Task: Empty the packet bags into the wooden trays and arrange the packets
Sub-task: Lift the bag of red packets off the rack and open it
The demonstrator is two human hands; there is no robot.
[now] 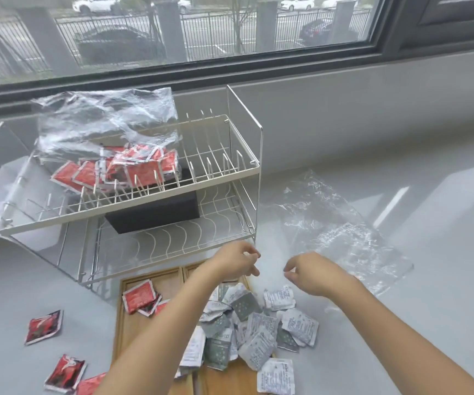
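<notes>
Both hands over wooden tray (133, 323): left hand (234, 260), right hand (309, 273), fingers curled, pinching nothing visible. Grey-white packets (247, 323) heaped, spilling past tray edge. Risk: sweeping knocks more onto counter (401, 181). Red packets (45, 326) already stray outside; bag of red packets (110, 132) on rack (224, 178) could slide.

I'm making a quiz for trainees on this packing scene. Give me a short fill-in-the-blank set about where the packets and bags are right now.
1. The clear bag that still holds red packets rests on the ____ tier of the white wire rack.
2. The pile under both hands, left hand and right hand, is of ____ and white packets.
3. The empty clear bag lies to the ____ of the rack.

Missing words: upper; green; right
</notes>
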